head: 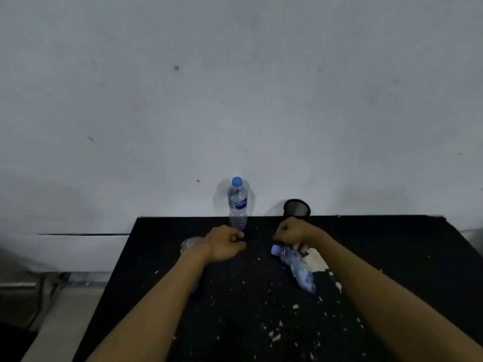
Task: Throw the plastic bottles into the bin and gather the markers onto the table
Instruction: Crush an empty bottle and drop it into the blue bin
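Right hand [294,235]: fingers closed around crushed bottle [295,266], apparently lifting it for binning.
Left hand [224,242]: fingers curled; contents indiscernible.
Far: upright bottle [237,205].

Black table [392,257]: upright bottle [237,205] at 12 o'clock edge. Right hand [294,232] grips crushed bottle [295,267]; left hand [224,244] curled beside clear bottle [189,244].

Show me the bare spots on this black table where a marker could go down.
Free: the table's far right, beyond the right hand, and the near middle between the forearms, though littered with white flecks. Crowded: the far middle, with the upright bottle, both hands, the left hand and the crushed bottle.
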